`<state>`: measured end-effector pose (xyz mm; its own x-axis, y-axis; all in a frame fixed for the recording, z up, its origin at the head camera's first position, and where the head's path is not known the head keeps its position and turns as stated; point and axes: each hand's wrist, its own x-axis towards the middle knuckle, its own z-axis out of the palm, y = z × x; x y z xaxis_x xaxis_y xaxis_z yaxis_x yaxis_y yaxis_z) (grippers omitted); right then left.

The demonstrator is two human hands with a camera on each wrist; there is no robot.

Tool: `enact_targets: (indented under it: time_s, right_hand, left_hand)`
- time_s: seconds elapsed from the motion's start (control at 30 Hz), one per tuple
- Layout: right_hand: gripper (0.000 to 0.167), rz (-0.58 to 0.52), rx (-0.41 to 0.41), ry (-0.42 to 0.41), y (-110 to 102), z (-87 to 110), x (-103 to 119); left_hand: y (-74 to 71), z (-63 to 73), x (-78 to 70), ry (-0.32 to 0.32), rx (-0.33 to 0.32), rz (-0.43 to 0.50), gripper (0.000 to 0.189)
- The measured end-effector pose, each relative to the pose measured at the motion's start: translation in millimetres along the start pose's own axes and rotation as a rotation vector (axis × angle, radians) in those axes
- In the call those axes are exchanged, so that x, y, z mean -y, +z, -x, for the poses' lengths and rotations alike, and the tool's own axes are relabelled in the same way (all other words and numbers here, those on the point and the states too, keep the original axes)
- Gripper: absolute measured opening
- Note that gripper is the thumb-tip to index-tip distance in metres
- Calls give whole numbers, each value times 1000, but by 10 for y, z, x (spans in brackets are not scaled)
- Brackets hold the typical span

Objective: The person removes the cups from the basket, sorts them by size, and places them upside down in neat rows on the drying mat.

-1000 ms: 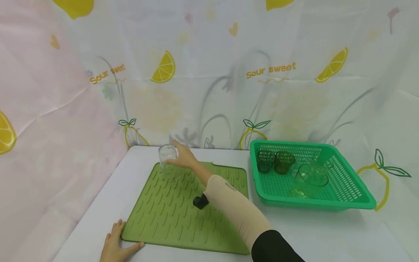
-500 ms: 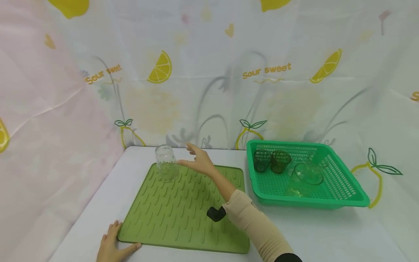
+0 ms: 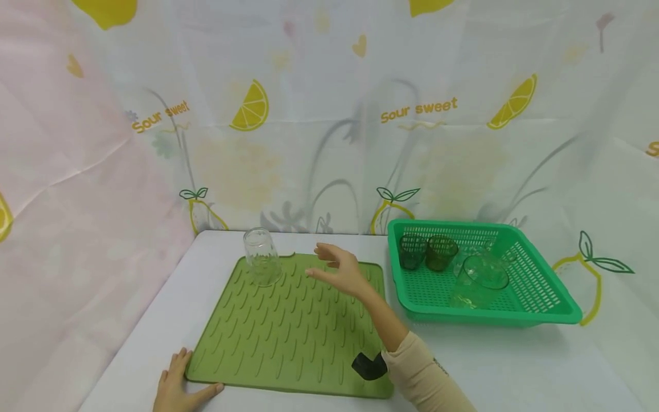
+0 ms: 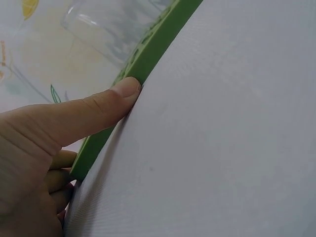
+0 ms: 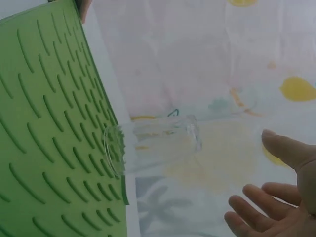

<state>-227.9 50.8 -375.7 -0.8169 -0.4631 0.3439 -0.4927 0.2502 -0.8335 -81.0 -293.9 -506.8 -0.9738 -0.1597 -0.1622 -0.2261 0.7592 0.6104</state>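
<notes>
A clear drinking glass (image 3: 262, 257) stands upside down, rim down, on the far left corner of a green ridged drying mat (image 3: 288, 332). My right hand (image 3: 340, 272) hovers over the mat to the right of the glass, apart from it, fingers spread and holding nothing. In the right wrist view the glass (image 5: 158, 143) shows beyond the same right hand (image 5: 276, 192). My left hand (image 3: 177, 386) rests at the mat's near left corner. The left wrist view shows its thumb (image 4: 98, 111) pressing the mat's edge (image 4: 153, 49), with the other fingers partly hidden round the corner.
On the right of the white table (image 3: 463, 366) sits a green plastic basket (image 3: 494, 317). Inside are two small dark glasses, a dark one (image 3: 412, 252) and a brown one (image 3: 441, 253), and a larger clear glass (image 3: 479, 283). A lemon-print cloth (image 3: 309, 143) hangs behind.
My right hand has let go of the glass and moved right and toward me, leaving the glass upside down on the mat. The left hand stays at the mat's corner.
</notes>
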Motion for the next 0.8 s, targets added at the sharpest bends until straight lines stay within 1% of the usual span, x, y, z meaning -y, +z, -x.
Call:
enact_targets:
  time_s: [0.13,0.33,0.5,0.6,0.8]
  right_hand:
    - [57,-26,-20,-10,-68,192,-23]
    - [55,-74,-30,49,-133,456,-75]
    - [56,-101,-45,71,-170,600,-115]
    - [56,-96,-59,81,-199,689,-152]
    - [56,-76,-108,127,-283,869,-213]
  left_hand:
    - [2,-1,1,3,-3,-8,109]
    - [-4,-8,-16,-12,9,-23,110]
    - [-7,7,-38,5,-9,-34,108]
    - [-9,13,-61,9,-15,-41,108]
    - [-21,11,-97,-22,20,-61,109]
